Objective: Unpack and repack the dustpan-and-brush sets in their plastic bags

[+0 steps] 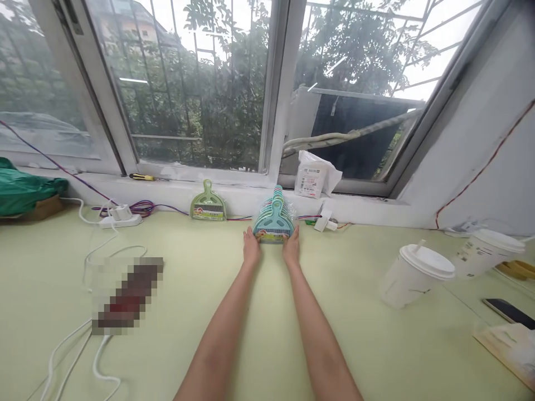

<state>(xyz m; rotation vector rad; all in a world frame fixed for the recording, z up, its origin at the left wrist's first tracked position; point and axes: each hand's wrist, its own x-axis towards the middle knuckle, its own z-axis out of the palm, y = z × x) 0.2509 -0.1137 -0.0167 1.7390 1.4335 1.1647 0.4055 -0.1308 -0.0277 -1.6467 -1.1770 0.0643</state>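
A stack of small plastic dustpan-and-brush sets (276,225) in clear wrap stands at the back of the table, against the wall below the window. The front set is blue; others behind it show green and pale edges. My left hand (251,248) grips the stack's lower left side, and my right hand (291,247) grips its lower right side. Fingers of both hands are partly hidden along the stack's sides. To the left, apart from my hands, a single green dustpan-and-brush set (208,205) leans upright against the wall.
On the sill are a white plastic-wrapped packet (311,177) and a yellow-handled screwdriver (142,177). White cables and a power strip (121,221) lie left, near a blurred-out object (129,295). At right stand lidded white cups (418,275), with a phone (507,312) beyond.
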